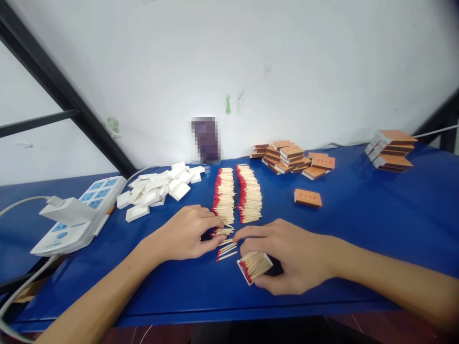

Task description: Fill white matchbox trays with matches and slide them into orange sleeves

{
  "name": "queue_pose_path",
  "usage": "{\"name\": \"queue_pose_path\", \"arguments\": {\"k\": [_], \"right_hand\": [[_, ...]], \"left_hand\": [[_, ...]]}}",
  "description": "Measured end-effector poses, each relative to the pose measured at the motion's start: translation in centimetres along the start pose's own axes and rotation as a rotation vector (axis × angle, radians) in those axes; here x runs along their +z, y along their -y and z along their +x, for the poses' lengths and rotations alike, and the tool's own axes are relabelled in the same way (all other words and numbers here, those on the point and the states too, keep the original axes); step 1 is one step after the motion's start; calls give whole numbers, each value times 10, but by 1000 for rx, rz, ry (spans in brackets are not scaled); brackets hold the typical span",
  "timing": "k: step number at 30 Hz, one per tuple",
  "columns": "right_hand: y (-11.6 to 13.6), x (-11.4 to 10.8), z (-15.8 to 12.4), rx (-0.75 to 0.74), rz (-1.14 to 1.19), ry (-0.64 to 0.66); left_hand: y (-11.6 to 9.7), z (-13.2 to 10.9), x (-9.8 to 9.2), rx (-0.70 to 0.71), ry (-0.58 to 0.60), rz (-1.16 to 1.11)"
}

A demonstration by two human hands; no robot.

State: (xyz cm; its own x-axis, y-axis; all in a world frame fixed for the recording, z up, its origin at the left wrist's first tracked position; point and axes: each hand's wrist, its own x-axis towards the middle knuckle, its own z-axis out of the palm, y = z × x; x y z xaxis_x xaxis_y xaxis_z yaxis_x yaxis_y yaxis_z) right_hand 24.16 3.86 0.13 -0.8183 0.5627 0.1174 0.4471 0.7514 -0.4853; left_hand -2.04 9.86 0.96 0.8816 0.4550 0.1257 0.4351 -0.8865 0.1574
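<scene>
My right hand (290, 255) grips a small white matchbox tray (242, 272) filled with red-tipped matches (255, 263), its index finger stretched towards the loose matches. With thumb and index finger, my left hand (190, 231) pinches the sides of a small bunch of matches (223, 231) on the table. A few separate matches (227, 253) lie just in front of that bunch. Behind the hands, matches are laid out in two long rows, a left row (225, 193) and a right row (250, 196), heads to the left. A single orange matchbox sleeve (308, 198) lies to the right.
White trays (158, 186) are heaped at the left on the blue table (358, 229). Orange matchbox sleeves (290, 155) are piled near the wall, and stacked matchboxes (392, 150) stand far right. A power strip (79, 229) with cables lies left. A blurred purple object (207, 138) leans against the wall.
</scene>
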Motion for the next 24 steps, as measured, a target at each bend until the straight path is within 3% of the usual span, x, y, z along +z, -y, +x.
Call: {"name": "queue_pose_path", "arguments": {"k": [9,24], "right_hand": [[-4,5,-3,-42,-38,-49],[0,1,-2,0,-47,-22]], "left_hand": [[0,1,-1,16,-20,-22],[-1,1,-1,-15,13,-35]]}}
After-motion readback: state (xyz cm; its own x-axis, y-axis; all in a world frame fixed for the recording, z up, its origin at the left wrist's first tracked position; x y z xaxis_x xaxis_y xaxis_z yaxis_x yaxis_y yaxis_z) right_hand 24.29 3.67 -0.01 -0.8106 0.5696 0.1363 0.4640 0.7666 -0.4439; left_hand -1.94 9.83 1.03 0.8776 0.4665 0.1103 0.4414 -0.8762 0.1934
